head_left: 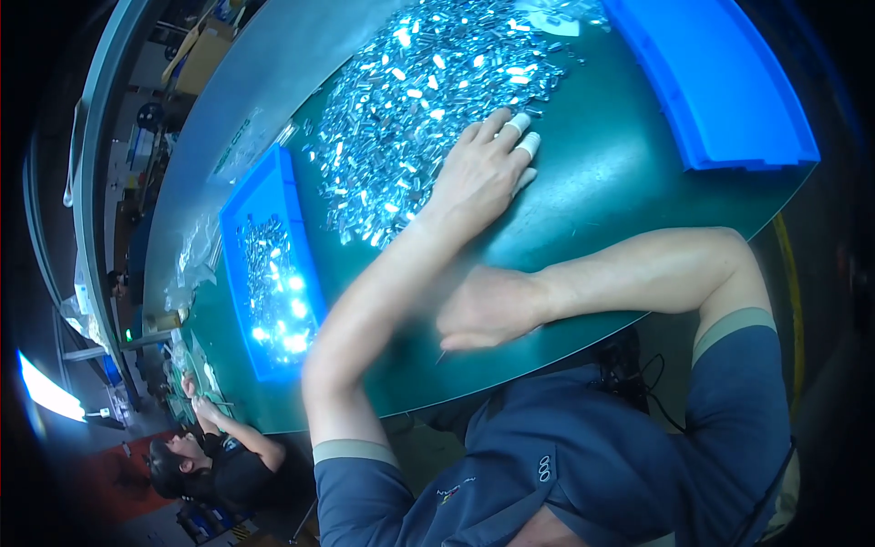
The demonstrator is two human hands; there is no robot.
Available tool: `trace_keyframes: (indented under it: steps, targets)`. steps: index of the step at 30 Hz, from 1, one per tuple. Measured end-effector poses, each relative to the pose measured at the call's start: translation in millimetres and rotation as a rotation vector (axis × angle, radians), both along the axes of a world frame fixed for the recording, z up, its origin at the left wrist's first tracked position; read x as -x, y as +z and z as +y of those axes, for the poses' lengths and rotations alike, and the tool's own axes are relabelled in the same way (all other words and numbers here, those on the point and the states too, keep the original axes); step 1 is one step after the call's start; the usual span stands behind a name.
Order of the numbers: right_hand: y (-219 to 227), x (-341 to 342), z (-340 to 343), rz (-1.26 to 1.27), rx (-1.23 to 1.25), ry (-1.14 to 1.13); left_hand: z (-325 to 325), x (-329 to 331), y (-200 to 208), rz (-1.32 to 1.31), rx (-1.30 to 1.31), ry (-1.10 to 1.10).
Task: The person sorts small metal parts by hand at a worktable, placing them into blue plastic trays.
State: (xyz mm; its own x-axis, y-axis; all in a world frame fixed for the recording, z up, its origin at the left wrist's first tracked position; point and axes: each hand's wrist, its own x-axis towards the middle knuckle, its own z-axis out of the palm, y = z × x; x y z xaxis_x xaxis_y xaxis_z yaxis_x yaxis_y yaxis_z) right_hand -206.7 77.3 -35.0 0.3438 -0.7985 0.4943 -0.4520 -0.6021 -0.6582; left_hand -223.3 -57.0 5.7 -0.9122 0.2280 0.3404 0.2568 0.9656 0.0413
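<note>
A broad pile of small shiny metal pieces (pixel 410 109) covers the green tabletop (pixel 592 182). My left hand (pixel 483 173) lies palm down at the pile's right edge, fingers apart, with white covers on two fingertips. Nothing shows in its grasp, though its underside is hidden. Nearer to me, my right hand (pixel 492 308) is closed and blurred, partly beside my left forearm. A thin dark tip (pixel 443 357) sticks out below its thumb; what it belongs to cannot be made out.
A blue tray (pixel 293 219) with similar metal pieces stands on the left. Another blue tray (pixel 729 82) sits at the far right. Clear plastic bags (pixel 196 251) lie along the left side. Another person (pixel 228 460) works at the lower left, beyond the table's edge.
</note>
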Motion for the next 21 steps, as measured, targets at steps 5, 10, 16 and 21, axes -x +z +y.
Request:
trace_keyframes:
  steps: [5,10,16,21]
  targets:
    - [3,5,2,0.036,-0.072,-0.005,-17,-25,-11,0.011,0.112,0.015]
    - [5,6,2,0.024,-0.087,-0.019,-33,-80,-3,-0.052,0.17,0.084]
    - [5,5,1,0.025,-0.084,-0.024,-47,-130,1,-0.11,0.163,0.115]
    - [5,3,1,-0.001,-0.07,-0.03,-48,-148,4,-0.126,0.165,0.179]
